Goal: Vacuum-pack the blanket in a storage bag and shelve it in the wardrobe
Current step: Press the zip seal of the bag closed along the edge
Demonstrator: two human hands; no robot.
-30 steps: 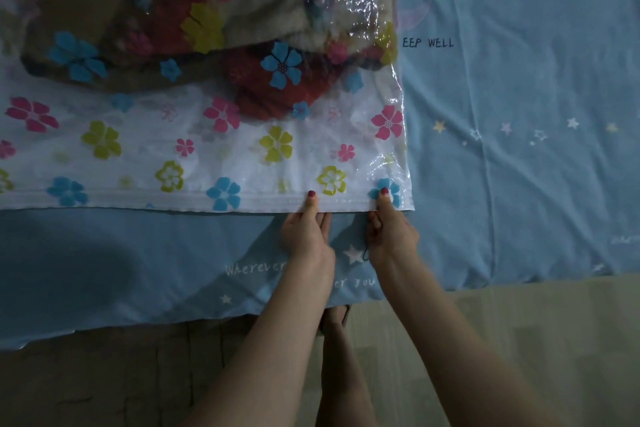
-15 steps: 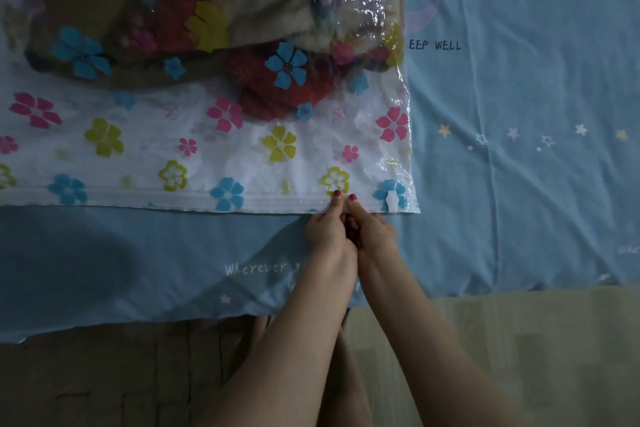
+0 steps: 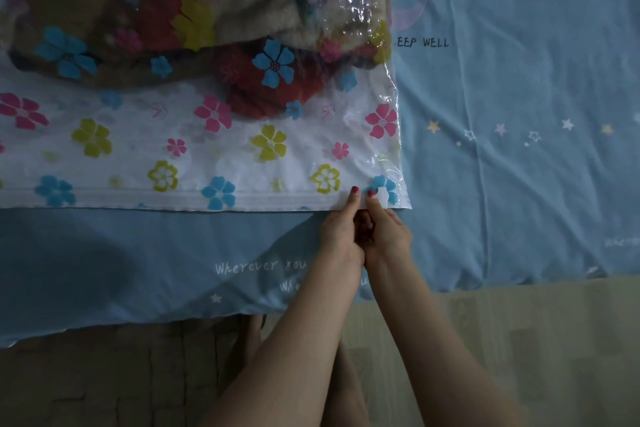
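A clear storage bag printed with coloured flowers lies flat on the bed. A folded brown and red blanket fills its far half. The bag's white zip strip runs along the near edge, with a small white slider clip near the right corner. My left hand and my right hand sit side by side at that edge, each pinching the zip strip just left of the clip, thumbs on top. The fingers underneath are hidden.
The bed wears a blue sheet with stars and printed words, reaching far to the right of the bag. Its near edge hangs over a pale floor. My legs stand close to the bed below my arms.
My hands, a hand's width apart a second ago, have come together on the zip strip and now sit further right, close to the white clip.
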